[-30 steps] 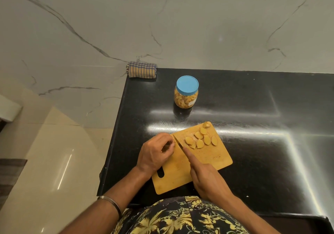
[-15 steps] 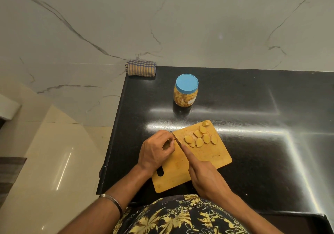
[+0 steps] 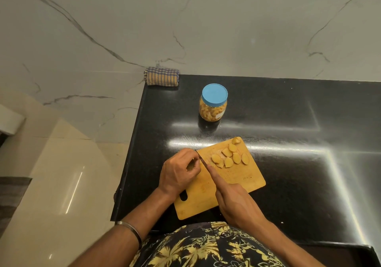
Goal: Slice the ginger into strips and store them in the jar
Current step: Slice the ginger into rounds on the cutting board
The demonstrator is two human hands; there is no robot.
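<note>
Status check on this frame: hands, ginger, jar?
Left hand pinching a ginger piece on the cutting board; right hand gripping the knife. Ginger slices piled beyond the blade. Jar lidded, nothing in the way.

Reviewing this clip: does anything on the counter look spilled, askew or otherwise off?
Nothing spilled or damaged. The cutting board sits at an angle to the counter edge. The jar stands upright with its blue lid on. Ginger slices stay on the board, and the folded cloth lies at the corner.

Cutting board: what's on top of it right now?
Ginger slices lie on the cutting board; left hand and knife-holding right hand cover its near-left part. Anything under the left hand is hidden.
</note>
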